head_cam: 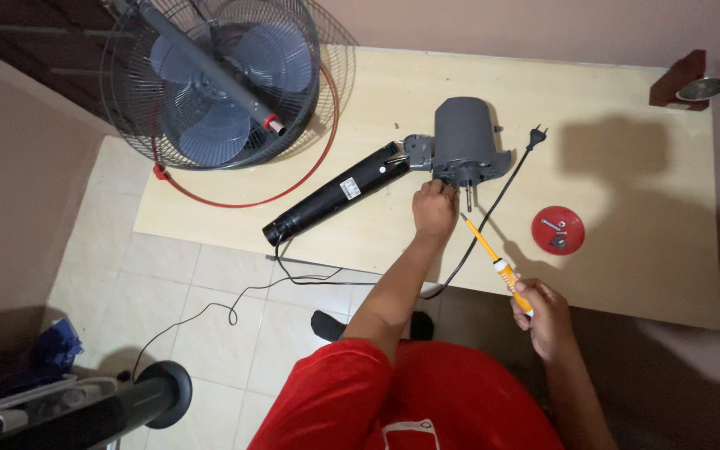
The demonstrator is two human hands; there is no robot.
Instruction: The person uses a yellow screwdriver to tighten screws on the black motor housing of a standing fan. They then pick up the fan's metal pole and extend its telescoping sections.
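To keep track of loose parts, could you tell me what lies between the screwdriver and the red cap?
Only bare table separates the screwdriver and the red cap, seen in the head view.

We see a grey fan motor housing (pixel 464 140) lying on the pale worktop (pixel 627 250), shaft end toward us, just beyond our left hand (pixel 434 210), which touches its base. Our right hand (pixel 543 315) grips a yellow-handled screwdriver (pixel 495 260), tip angled toward the motor.

Fan cage (pixel 210 79) cut by top edge, fan base (pixel 85 408) cropped (bottom-left corner), small parts in red cap (pixel 557 230) unclear
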